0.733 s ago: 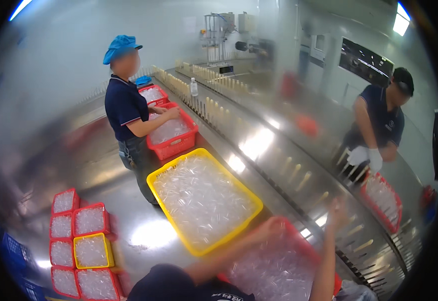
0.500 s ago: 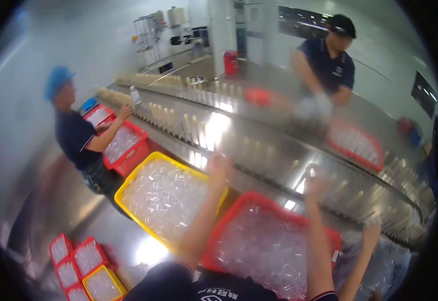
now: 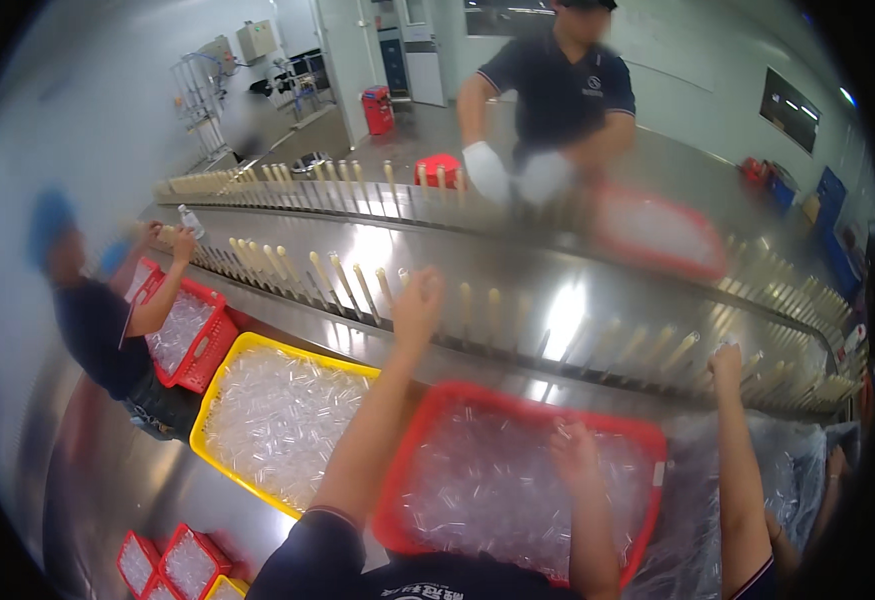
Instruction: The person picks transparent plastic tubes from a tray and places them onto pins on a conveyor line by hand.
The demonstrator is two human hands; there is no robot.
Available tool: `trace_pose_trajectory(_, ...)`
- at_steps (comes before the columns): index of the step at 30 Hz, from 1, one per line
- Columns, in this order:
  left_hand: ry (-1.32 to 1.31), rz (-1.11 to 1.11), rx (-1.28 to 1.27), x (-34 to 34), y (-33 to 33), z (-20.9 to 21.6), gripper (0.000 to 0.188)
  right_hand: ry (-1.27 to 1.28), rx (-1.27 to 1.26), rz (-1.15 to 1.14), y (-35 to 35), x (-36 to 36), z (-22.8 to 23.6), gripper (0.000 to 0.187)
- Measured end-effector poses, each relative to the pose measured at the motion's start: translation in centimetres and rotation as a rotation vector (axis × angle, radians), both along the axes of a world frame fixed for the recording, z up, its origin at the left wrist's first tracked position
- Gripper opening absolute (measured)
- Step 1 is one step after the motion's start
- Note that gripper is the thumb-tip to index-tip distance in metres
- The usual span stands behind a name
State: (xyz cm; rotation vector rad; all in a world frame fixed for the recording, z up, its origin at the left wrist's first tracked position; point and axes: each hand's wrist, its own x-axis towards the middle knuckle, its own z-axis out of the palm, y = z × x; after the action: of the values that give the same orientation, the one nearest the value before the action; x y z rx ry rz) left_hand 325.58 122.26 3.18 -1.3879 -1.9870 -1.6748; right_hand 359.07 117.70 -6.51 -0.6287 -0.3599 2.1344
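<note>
My left hand [image 3: 417, 308] is raised to the near row of pale upright posts [image 3: 341, 284], fingers curled closed beside a post top. What they hold is hidden. My right hand [image 3: 575, 452] is over the red basket [image 3: 647, 432], which is filled with small clear plastic tubes [image 3: 497, 485]. Motion smears its fingers, so their grip cannot be told. Left of that basket stands a yellow basket [image 3: 219, 372] heaped with similar clear tubes [image 3: 287, 420]. Some posts near my left hand appear to carry clear tubes.
A co-worker's hand [image 3: 725, 362] reaches the posts at right, above a clear plastic bag [image 3: 797, 450]. Across the metal line, a person in white gloves [image 3: 487, 172] works by another red basket [image 3: 712, 272]. A person in a blue cap [image 3: 52, 225] stands at left.
My right hand has dropped from the posts to the red basket. My left hand remains at the post row. The co-worker's hand at right has risen, and the view has shifted.
</note>
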Motion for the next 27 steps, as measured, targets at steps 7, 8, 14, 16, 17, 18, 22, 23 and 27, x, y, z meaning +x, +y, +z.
trace_pose_trajectory(7,0.147,-0.058,-0.247,2.3,-2.1,0.6,0.032,-0.088,0.361,0.168,0.0,-6.6,11.0,0.020)
trace_pose_trajectory(8,0.202,-0.081,-0.213,2.9,-2.1,0.7,0.033,-0.091,0.372,0.167,0.4,-6.9,11.6,0.020)
trace_pose_trajectory(14,-0.658,-0.337,-0.103,7.6,-6.5,-6.5,0.028,-0.362,0.638,0.139,2.5,-6.1,11.8,0.023)
trace_pose_trajectory(16,-1.227,-0.506,-0.133,9.7,-9.6,-7.8,0.027,-0.634,0.939,-0.050,4.0,-6.3,11.6,0.026)
trace_pose_trajectory(17,-1.227,-0.565,-0.154,10.5,-10.9,-8.8,0.027,-0.641,0.944,-0.057,4.8,-6.2,12.0,0.026)
trace_pose_trajectory(18,-1.224,-0.625,-0.176,11.1,-11.8,-10.0,0.028,-0.870,1.059,-0.116,5.8,-5.9,12.2,0.024)
trace_pose_trajectory(22,-1.670,-0.596,-0.249,13.4,-16.0,-11.3,0.025,-1.213,1.282,-0.328,8.6,-6.4,13.3,0.021)
trace_pose_trajectory(23,-1.732,-0.588,-0.315,13.7,-16.5,-11.6,0.024,-1.341,1.345,-0.353,9.6,-6.1,13.5,0.022)
trace_pose_trajectory(27,-2.006,-0.723,-0.194,14.5,-17.6,-12.7,0.026,-1.402,1.580,-0.447,12.6,-5.9,13.7,0.023)
